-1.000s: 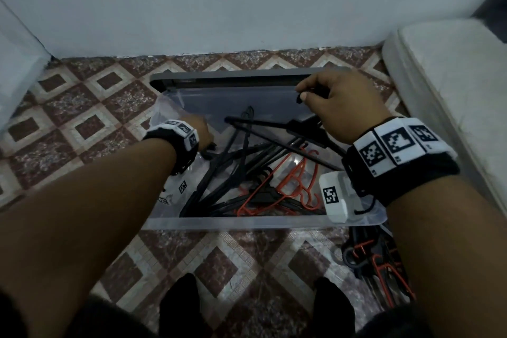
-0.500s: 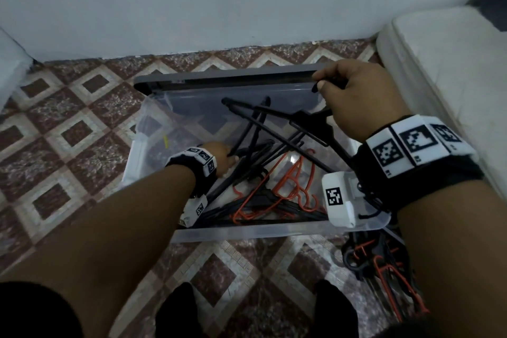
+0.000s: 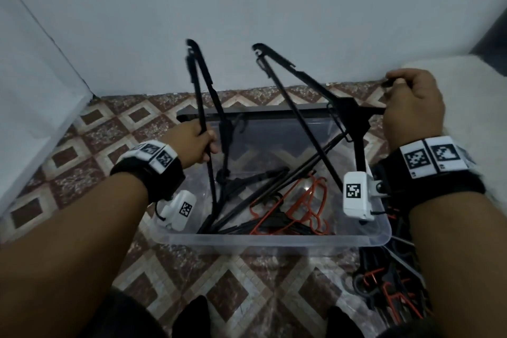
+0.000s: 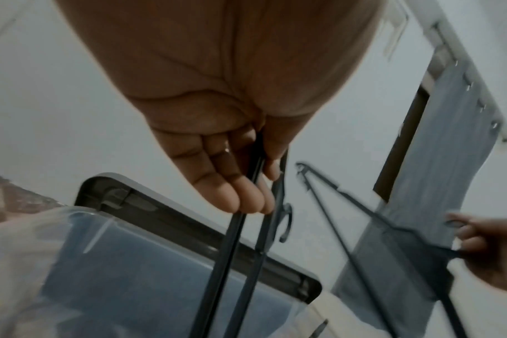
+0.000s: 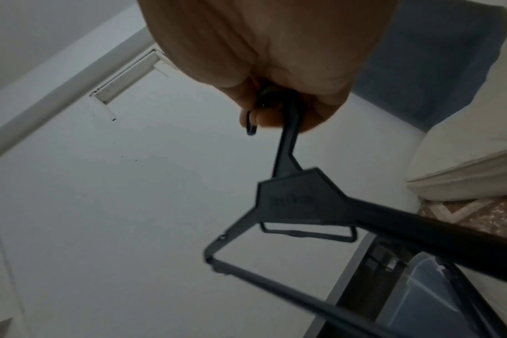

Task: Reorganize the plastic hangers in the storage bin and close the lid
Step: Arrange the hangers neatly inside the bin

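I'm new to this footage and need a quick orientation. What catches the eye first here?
Two black hangers raised over the clear bin: the left hand grips one by its bars, the right hand holds the other by its hook. Orange hangers lie tangled inside the bin.

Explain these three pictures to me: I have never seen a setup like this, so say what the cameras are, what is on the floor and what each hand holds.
No machine here: a person wears cameras, one on the head and one on each wrist. The head view looks down at a clear storage bin on the tiled floor, with black and orange hangers inside. Its lid stands behind it, off. More hangers lie beside the bin. The left hand grips a black hanger; the right hand holds another hanger by its hook, seen closely in the right wrist view.
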Motion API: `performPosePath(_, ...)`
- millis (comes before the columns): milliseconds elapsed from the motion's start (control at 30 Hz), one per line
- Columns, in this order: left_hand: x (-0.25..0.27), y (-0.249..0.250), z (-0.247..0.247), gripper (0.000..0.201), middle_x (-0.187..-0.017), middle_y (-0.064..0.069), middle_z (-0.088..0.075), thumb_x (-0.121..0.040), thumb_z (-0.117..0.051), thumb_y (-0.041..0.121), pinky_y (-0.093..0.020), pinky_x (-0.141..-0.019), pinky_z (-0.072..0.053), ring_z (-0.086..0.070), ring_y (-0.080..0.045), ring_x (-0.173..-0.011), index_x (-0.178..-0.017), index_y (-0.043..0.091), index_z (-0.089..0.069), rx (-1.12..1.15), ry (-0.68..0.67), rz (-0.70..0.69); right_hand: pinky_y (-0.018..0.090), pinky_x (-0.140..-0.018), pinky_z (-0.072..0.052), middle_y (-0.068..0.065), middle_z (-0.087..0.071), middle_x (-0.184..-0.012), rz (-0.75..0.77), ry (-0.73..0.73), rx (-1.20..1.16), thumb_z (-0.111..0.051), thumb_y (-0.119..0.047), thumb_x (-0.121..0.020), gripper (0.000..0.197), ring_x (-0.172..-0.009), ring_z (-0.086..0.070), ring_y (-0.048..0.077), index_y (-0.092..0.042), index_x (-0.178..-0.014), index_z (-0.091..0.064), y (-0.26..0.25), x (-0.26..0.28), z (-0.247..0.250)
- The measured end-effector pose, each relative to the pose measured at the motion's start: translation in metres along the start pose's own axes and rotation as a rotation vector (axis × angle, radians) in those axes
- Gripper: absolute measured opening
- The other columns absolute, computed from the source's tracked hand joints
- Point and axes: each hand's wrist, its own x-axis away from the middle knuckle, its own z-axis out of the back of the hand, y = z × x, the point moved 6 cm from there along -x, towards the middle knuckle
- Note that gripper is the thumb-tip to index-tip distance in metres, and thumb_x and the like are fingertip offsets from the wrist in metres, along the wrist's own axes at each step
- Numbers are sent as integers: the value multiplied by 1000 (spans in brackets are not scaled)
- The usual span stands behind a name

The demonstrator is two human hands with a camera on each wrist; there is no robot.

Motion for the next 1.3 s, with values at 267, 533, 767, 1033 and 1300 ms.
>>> performPosePath(267,33,66,-3,22,-103,-19,-70,-99,-49,27,-34,-71,-58,-66,-29,-75,-104,9,-61,570,-298,-293,34,-78,-55,5,-60,-77,-226,-329,-288,-38,0,-99,29,-69,-60,16,-14,-101,-64,19,8,-39)
performPosePath(533,41,86,-48,21,-97,-17,-70,-94,-47,23,-28,-65,-58,-66,-21,-68,-103,5,-54,834,-466,-180,29,-66,-56,7,-67,-66,-411,-456,-583,-40,4,-98,27,-59,-63,19,-6,-97,-65,8,18,-58)
performPosePath(767,28,64,-53,22,-97,-15,-72,-97,-46,25,-29,-65,-60,-68,-19,-66,-103,6,-55,864,-335,-80,34,-78,-56,5,-70,-79,-258,-601,-495,-56,-15,-94,16,-78,-67,21,-19,-95,-72,3,23,-65)
performPosePath(1033,31,60,-59,41,-69,0,-71,-96,-50,51,-34,-64,-56,-68,-19,-64,-83,14,-64,-314,-283,-110,26,-81,-56,-8,-73,-91,28,-654,27,-66,-14,-88,23,-83,-69,6,-30,-104,-70,3,42,-78)
performPosePath(1300,42,119,-76,38,-94,12,-60,-85,-64,50,-25,-64,-47,-54,-1,-71,-114,25,-58,-230,78,-484,8,-65,-44,-15,-66,-91,164,-803,246,-65,-19,-91,18,-84,-62,1,-28,-107,-67,-17,70,-92)
